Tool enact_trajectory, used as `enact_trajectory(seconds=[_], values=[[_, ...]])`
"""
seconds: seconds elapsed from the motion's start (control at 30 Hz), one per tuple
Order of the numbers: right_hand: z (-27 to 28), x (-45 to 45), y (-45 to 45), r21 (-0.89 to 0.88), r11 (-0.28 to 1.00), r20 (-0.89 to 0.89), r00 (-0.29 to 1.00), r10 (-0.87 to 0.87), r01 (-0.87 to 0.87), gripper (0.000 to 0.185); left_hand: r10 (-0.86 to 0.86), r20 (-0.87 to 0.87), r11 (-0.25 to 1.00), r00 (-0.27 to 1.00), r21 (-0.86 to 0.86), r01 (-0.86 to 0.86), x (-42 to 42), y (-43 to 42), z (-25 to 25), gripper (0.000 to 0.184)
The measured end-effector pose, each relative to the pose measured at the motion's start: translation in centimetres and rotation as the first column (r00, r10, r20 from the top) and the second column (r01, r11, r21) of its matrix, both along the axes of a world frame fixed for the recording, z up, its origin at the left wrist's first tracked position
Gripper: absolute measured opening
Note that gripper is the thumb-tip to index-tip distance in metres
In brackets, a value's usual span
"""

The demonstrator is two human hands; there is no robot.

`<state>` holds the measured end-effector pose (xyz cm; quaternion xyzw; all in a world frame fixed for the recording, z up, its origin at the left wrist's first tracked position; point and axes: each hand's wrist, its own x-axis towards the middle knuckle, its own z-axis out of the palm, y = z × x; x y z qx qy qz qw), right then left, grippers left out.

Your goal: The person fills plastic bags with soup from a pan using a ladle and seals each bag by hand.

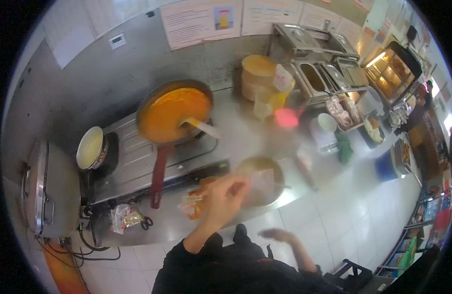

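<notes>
My left hand (225, 200) is pinched over the front of the steel counter, with what looks like a small clear plastic bag (265, 179) hanging from its fingertips. Behind the bag is a round metal pot (253, 196), its contents blurred. Beneath my left wrist lies a clear packet of orange-brown food (192, 205), partly covered by the hand. My right hand (279, 235) is off the counter edge, low over the floor, blurred, with fingers stretched out and nothing visible in it.
On the stove (130, 169) stands a pan of orange sauce (169, 115) holding a spatula (201, 126); its red handle (158, 183) points towards me. Left are an enamel pot (91, 148) and a large lidded pot (59, 188). Scissors (147, 223) lie in front. Food trays (311, 78) stand back right.
</notes>
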<state>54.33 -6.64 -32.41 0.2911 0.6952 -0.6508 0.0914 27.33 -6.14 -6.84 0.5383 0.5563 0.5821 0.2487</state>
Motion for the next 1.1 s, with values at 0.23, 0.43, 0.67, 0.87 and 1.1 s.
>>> enact_trajectory(seconds=[0.23,0.43,0.67,0.87,1.1], values=[[28.7,-17.8,-0.9,0.24,0.567,-0.724,0.535,-0.436,0.788,0.036,0.103,-0.08,0.99,0.991,0.109,-0.094,-6.1,-6.6,2.5,0.007],[29.5,-25.0,-4.0,0.488,0.155,-0.842,0.51,-0.173,0.859,0.031,0.232,-0.095,0.95,0.968,0.238,-0.204,-11.5,-10.0,3.6,0.006],[29.5,-29.5,-5.1,0.384,0.421,-0.813,0.517,-0.269,0.822,0.013,0.244,0.133,0.95,0.961,0.168,-0.264,-13.6,-11.0,4.3,0.006],[29.2,-30.8,-4.6,0.517,0.249,-0.828,0.552,-0.095,0.819,0.014,0.183,-0.062,0.967,0.981,0.191,-0.168,-15.0,-11.2,4.8,0.015],[29.5,-31.0,-3.8,0.534,0.382,-0.787,0.608,-0.1,0.754,0.013,0.009,-0.024,0.993,1.0,0.114,-0.006,-17.1,-10.3,3.3,0.011]])
